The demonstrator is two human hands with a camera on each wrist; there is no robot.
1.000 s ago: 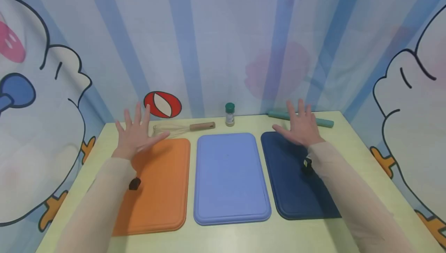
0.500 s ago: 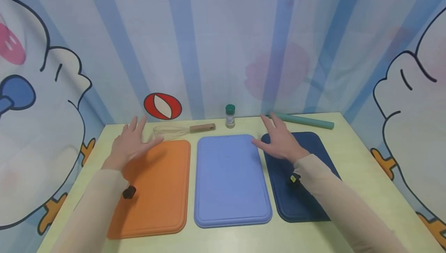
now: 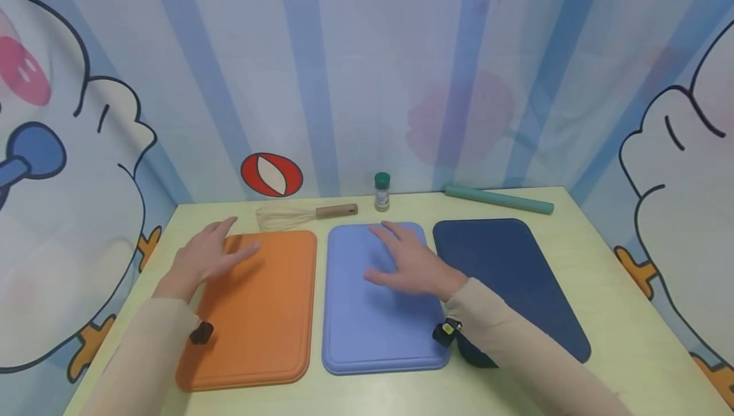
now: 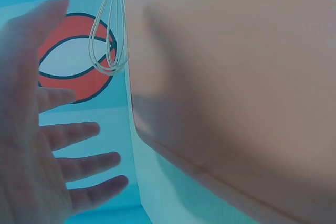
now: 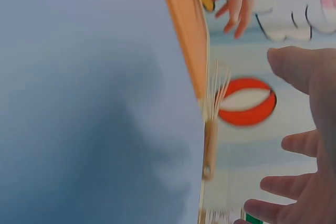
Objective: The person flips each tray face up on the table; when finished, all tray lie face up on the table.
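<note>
Boards lay with their long axes running toward the striped curtain [image 3: 367, 85]: the orange board [image 3: 264, 327], with the left hand [image 3: 197, 260] hovering, fingers spread, by its far left corner, and the periwinkle board [image 3: 381, 333], with the right hand [image 3: 421, 269], fingers also spread, above its far half. Both looked smooth and flat, with rounded corners and a thin border line, and each bore a hand's shadow. Narrow strips of pale yellow surface [image 3: 378, 397] ran between them and beside the navy board [image 3: 504, 263], with a broader strip along their near edges.
</note>
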